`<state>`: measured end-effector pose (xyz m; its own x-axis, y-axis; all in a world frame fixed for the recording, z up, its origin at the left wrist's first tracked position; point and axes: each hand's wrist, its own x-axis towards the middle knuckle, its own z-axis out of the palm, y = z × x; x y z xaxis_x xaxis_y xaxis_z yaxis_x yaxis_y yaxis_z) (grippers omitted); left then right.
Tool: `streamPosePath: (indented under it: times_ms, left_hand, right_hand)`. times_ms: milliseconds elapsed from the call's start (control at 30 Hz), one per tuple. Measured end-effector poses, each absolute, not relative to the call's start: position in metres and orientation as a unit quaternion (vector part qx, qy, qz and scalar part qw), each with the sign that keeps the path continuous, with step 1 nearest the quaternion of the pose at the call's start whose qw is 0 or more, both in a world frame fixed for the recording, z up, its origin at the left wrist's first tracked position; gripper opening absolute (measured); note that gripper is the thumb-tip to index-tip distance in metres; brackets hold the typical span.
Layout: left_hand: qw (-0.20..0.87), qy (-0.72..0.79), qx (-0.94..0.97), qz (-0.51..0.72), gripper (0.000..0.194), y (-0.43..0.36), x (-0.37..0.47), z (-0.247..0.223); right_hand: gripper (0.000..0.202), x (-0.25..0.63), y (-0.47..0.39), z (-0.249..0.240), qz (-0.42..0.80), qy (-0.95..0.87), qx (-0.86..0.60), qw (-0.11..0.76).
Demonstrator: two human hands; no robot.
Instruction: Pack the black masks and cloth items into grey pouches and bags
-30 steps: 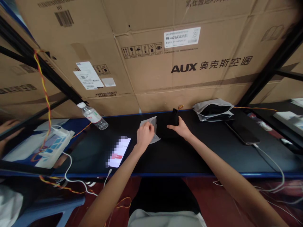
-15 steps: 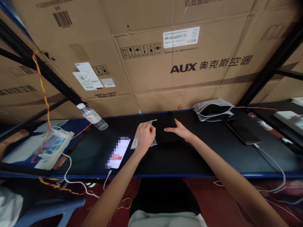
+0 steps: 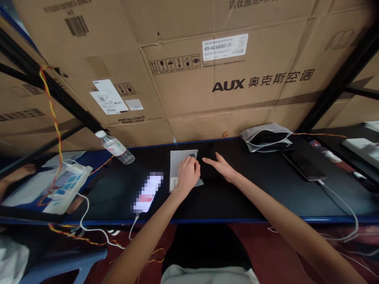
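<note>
In the head view my left hand is curled closed on a frosted plastic bag lying on the black tabletop. The bag has a small white label near its lower left corner, and my fingers cover its right edge. Just to the right is my right hand, its thumb and fingers apart, pointing toward the bag. Something black lies by its fingertips, but against the black surface I cannot make out its shape.
A phone with a lit screen and a water bottle are to the left. Frosted bags with black contents and a dark phone on a cable lie to the right. A large cardboard box stands behind. Another person's hand shows far left.
The frosted bag has turned straighter and shifted slightly right and nearer, with my left hand on it. My right hand has moved a little left and down.
</note>
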<state>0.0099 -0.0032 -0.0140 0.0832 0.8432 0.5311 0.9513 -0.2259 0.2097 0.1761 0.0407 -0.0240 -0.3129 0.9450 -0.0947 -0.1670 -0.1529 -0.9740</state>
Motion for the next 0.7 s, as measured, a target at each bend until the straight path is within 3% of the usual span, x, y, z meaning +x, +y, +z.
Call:
streamPosePath:
  times_ms: [100, 233, 367, 500, 700]
  left_hand:
    - [0.091, -0.589, -0.745, -0.301, 0.028, -0.005, 0.011, -0.004]
    - [0.101, -0.544, -0.783, -0.285, 0.027, -0.012, 0.024, 0.012]
    - [0.036, -0.536, -0.786, -0.307, 0.021, -0.01, 0.016, 0.024]
    - [0.013, -0.621, -0.698, -0.357, 0.021, -0.003, -0.003, 0.024]
    - [-0.047, -0.724, -0.665, -0.178, 0.039, 0.011, 0.008, 0.019]
  right_hand:
    - [0.046, 0.171, 0.04, -0.03, 0.626, -0.525, -0.385, 0.43]
    - [0.039, 0.166, 0.045, -0.039, 0.543, -0.543, -0.394, 0.505]
    - [0.042, 0.174, 0.05, -0.033, 0.583, -0.492, -0.392, 0.514]
    - [0.048, 0.18, 0.051, -0.022, 0.635, -0.454, -0.405, 0.477]
    - [0.039, 0.175, 0.047, -0.025, 0.638, -0.485, -0.406, 0.441]
